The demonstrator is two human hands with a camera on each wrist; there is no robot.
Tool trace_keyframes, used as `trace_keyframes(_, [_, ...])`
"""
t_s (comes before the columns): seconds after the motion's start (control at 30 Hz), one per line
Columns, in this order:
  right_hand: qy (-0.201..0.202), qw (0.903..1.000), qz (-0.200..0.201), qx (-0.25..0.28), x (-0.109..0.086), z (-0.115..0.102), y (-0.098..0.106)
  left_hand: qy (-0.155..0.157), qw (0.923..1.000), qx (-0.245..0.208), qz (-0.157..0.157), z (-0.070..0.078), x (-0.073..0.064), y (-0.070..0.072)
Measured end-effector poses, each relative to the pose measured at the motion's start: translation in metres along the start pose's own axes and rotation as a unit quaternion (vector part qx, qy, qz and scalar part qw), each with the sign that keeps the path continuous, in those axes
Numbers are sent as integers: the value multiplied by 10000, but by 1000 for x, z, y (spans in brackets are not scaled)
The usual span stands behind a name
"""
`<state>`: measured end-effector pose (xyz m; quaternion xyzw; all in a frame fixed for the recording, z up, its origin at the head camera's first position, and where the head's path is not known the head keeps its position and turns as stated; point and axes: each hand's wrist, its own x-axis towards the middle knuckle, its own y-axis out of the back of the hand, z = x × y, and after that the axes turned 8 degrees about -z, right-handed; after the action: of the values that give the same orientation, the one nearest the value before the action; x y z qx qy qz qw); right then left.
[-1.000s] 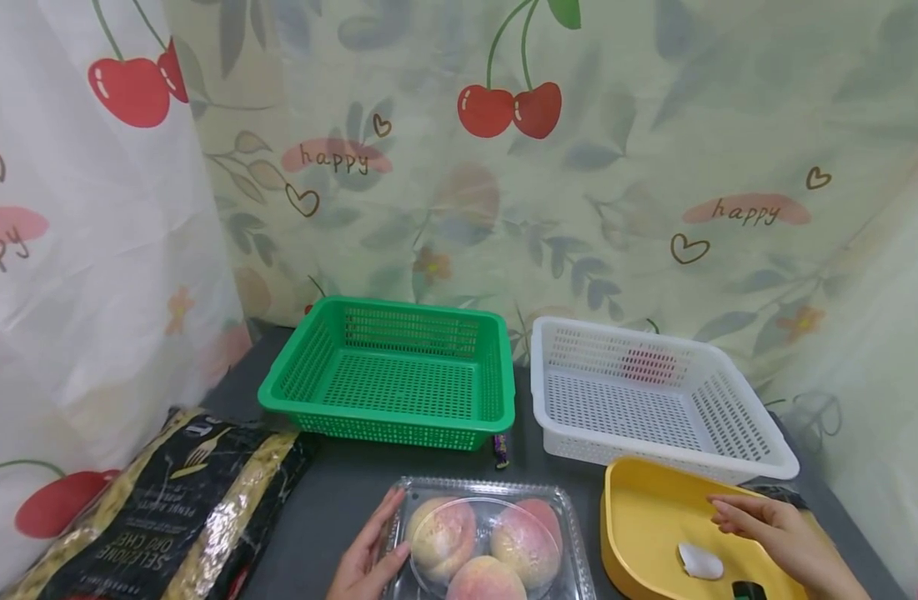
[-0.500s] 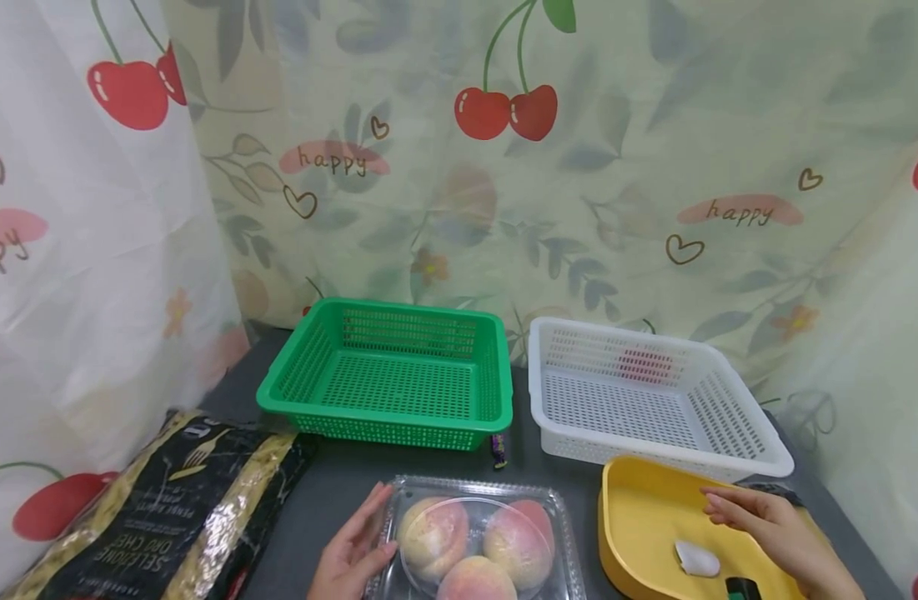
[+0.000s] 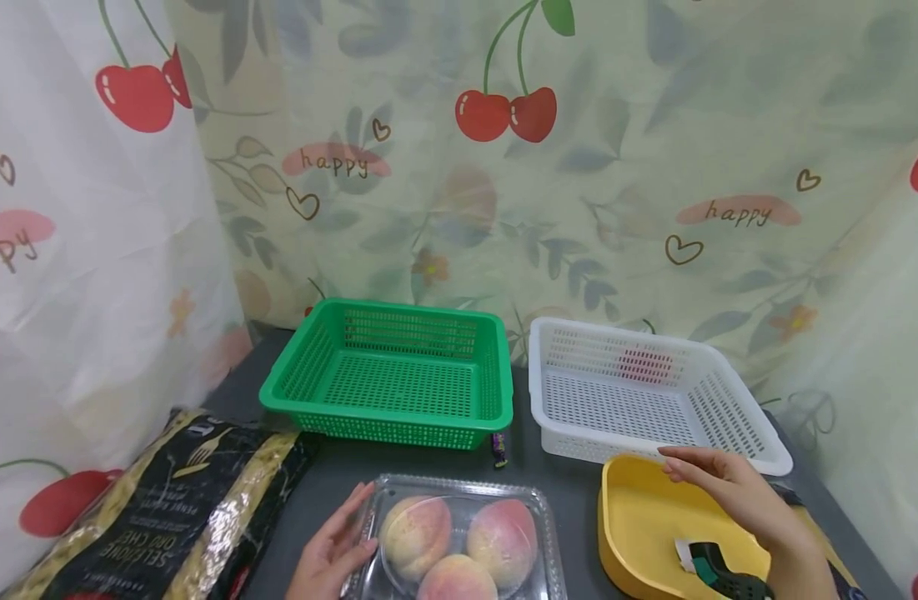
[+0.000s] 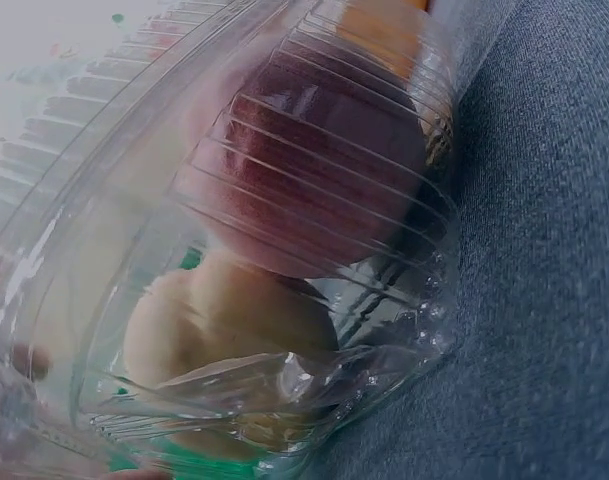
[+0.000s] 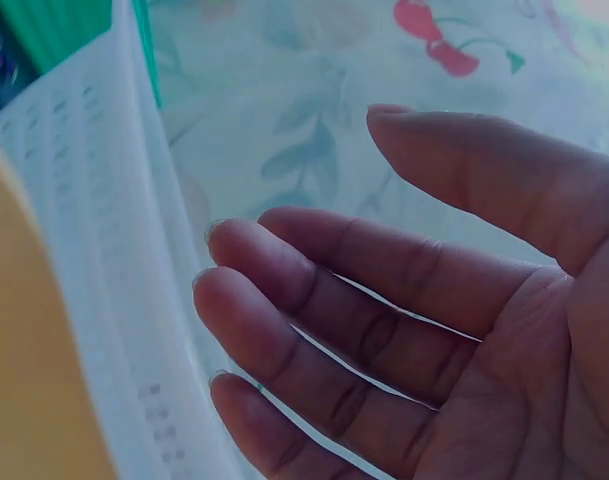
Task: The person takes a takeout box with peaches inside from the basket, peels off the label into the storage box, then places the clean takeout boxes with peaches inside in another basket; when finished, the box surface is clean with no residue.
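Observation:
In the head view a clear plastic clamshell box of peaches lies at the front middle. My left hand grips its left edge, fingers along the side and thumb at the rim. The left wrist view looks closely through the ribbed plastic at a peach. My right hand is over the far end of a yellow tray, holding nothing. Its fingers are spread and slightly bent in the right wrist view, near the white basket. A small white piece in the tray is partly covered by the black wrist device.
A green basket stands behind the peach box. Between the baskets lies a small purple-wrapped item. A large black-and-gold pasta bag lies at left, and another dark packet shows beyond the yellow tray. Patterned curtains enclose the table.
The peach box has slid left together with my left hand. My right hand has moved up and left across the yellow tray toward the white basket, its wrist device following.

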<state>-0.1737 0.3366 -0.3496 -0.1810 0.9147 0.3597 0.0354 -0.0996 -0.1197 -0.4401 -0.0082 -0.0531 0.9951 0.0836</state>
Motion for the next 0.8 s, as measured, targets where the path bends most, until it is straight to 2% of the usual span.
trace_keyframes(0.17, [403, 9992, 16, 54, 8, -17, -7, -93, 10000, 21, 19, -1, -1, 3])
trace_keyframes(0.27, [628, 9979, -54, 135, 14, -24, -13, -50, 9998, 142, 135, -1, -2, 7])
trace_keyframes(0.47, [656, 9976, -58, 196, 27, -38, -24, -120, 9985, 445, 295, -2, -4, 17])
trace_keyframes(0.67, [1088, 9940, -79, 114, 41, -54, -35, 89, 9986, 411, 327, 1, -5, 25])
trace_keyframes(0.8, [1277, 9914, -104, 257, 55, -65, -43, 126, 9983, 477, 300, 3, -7, 30])
